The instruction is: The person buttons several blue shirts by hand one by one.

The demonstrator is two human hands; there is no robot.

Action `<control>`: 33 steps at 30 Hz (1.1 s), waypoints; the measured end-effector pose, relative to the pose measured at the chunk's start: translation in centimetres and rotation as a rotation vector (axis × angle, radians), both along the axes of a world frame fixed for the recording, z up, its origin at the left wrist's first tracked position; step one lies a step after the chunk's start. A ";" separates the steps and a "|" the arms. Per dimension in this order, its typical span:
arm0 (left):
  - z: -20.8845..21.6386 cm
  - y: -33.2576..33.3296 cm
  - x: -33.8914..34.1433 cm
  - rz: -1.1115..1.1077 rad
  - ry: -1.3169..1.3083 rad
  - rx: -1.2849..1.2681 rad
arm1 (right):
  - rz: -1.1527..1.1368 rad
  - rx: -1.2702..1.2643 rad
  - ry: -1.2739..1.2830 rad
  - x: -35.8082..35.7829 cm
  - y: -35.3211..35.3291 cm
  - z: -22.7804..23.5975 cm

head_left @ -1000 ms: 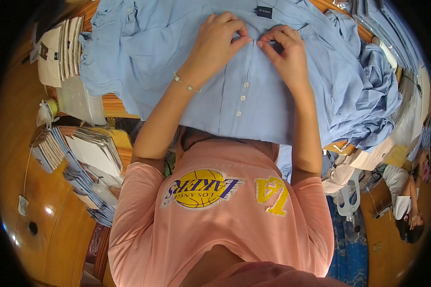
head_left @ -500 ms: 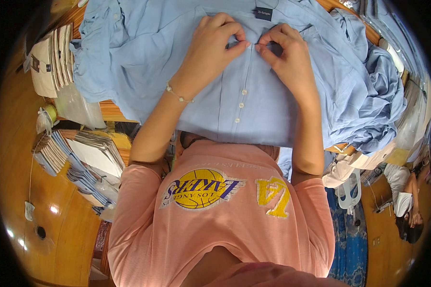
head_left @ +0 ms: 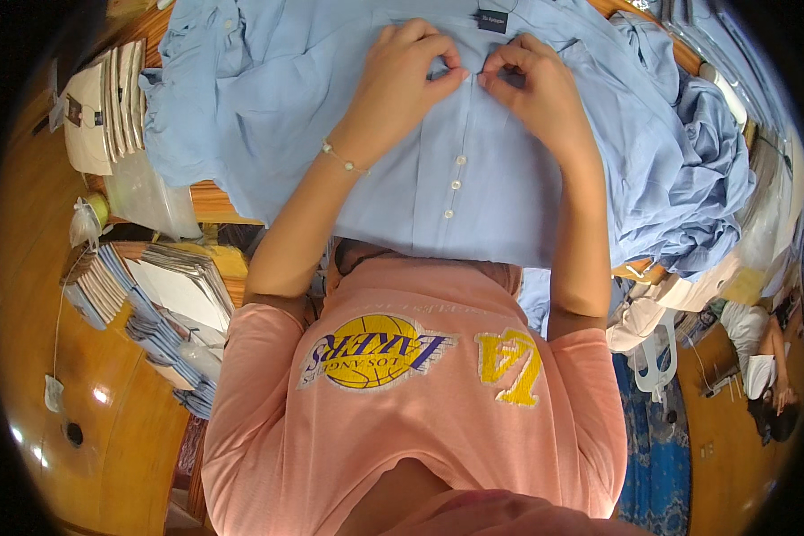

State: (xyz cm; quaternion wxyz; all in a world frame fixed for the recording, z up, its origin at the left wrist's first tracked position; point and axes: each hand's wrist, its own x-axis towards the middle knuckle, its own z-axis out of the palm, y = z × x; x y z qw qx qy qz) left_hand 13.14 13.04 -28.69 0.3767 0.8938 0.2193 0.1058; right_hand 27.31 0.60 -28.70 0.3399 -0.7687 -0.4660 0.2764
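A light blue blouse [head_left: 500, 196] lies spread over the table in front of me, its button placket running down the middle. Three small white buttons [head_left: 456, 185] show on the lower placket, and a dark label [head_left: 492, 20] sits at the neckline. My left hand [head_left: 406, 76] pinches the fabric at the top of the placket between thumb and forefinger. Just to its right, my right hand [head_left: 540, 94] pinches the same edge, with a small gap between the two grips. Whatever small detail lies within the fingertips is hidden.
Bunched blue cloth [head_left: 706, 179] lies at the right end of the table. At left are folded beige garments [head_left: 94, 116] in plastic and lower stacks of folded clothing [head_left: 165, 344]. A person [head_left: 759, 357] is farther off at right.
Both hands keep their pinches and have shifted very slightly upward in view. The blouse's lower edge has moved up a little too. The person at right has moved an arm.
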 end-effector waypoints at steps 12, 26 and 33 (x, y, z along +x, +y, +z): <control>6.1 0.7 -14.6 0.184 0.004 -0.012 | -0.691 0.243 -0.301 -1.5 -15.0 4.4; -1.5 2.1 -30.3 0.204 0.121 0.078 | -1.166 0.055 -0.267 -11.1 -31.1 -1.9; -3.4 2.2 -30.6 0.199 -0.074 0.206 | -1.127 0.578 0.124 -13.4 -33.4 3.4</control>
